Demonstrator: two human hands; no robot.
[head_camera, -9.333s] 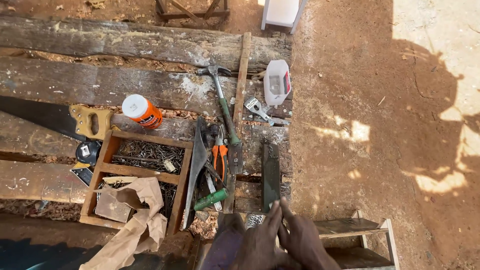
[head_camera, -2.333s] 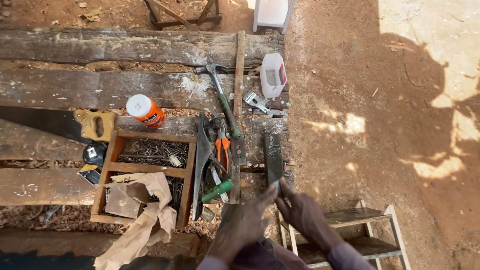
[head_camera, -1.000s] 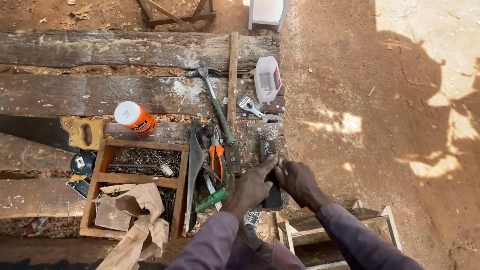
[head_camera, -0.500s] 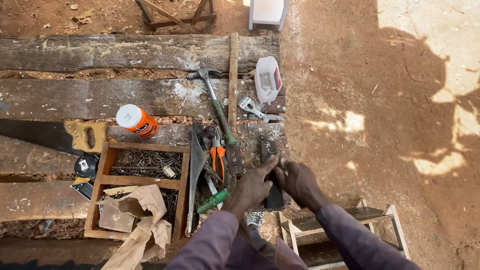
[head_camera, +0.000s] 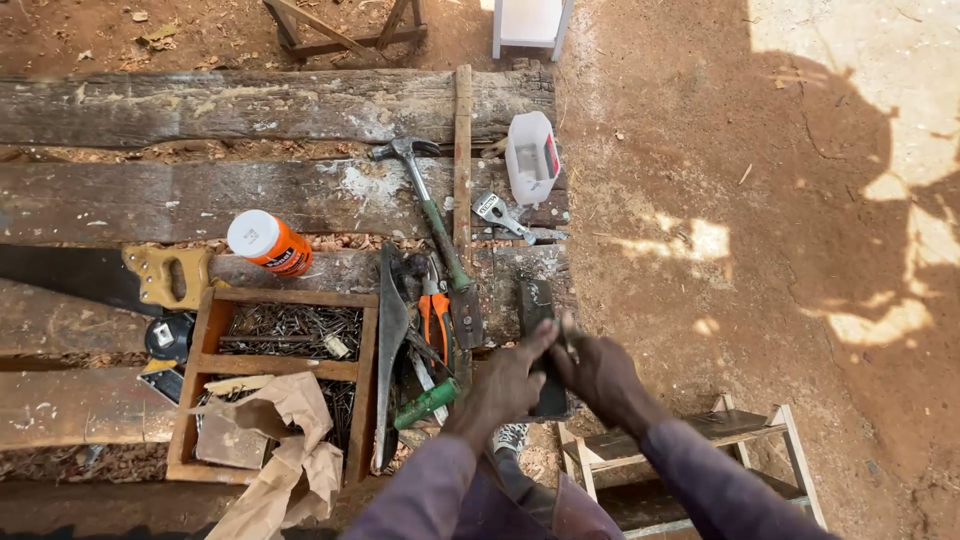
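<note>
Two hands meet over one dark flat block that lies at the right end of the plank bench. The left hand curls its fingers against the block's left edge, and the right hand closes over its lower right part, so the lower half of the block is covered; whether anything small is pinched between the fingertips is hard to make out.

On the planks lie one claw hammer with a green shaft, one handsaw whose blade runs off the left edge, one orange bottle with a white cap, one white plastic jug, one small metal clamp, one pair of orange-handled pliers and one green-handled tool.

One wooden tray has two compartments of nails, the nearer one partly buried under crumpled brown paper. One small wooden frame stands on the ground below the right forearm, cut off at the bottom.
</note>
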